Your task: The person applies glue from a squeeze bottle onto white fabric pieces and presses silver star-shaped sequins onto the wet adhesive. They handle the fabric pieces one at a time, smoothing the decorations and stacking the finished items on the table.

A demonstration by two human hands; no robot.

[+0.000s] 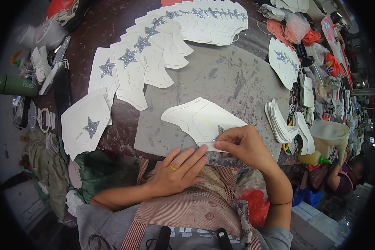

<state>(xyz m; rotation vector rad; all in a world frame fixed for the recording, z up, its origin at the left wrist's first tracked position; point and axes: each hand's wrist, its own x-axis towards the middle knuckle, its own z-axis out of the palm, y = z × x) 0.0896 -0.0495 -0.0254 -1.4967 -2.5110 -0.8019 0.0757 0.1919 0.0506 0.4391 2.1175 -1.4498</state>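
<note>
A white shoe-upper piece (198, 116) with stitched lines and a silver glitter star (218, 131) lies on the grey mat in front of me. The star is partly covered by my right hand (242, 146), whose thumb and forefinger pinch together at the piece's near edge. A narrow white strip shows along that edge, under the fingertips. My left hand (180, 168) wears a gold ring. Its fingers are stretched out, with the tips resting at the same near edge, beside the right thumb.
Overlapping white star pieces (129, 75) fan along the table's far left. More star pieces (284, 62) and curved white strips (279, 125) lie at the right. A yellow bottle with green tip (314, 158) stands near a plastic tub (329, 132). A green tumbler (17, 85) is far left.
</note>
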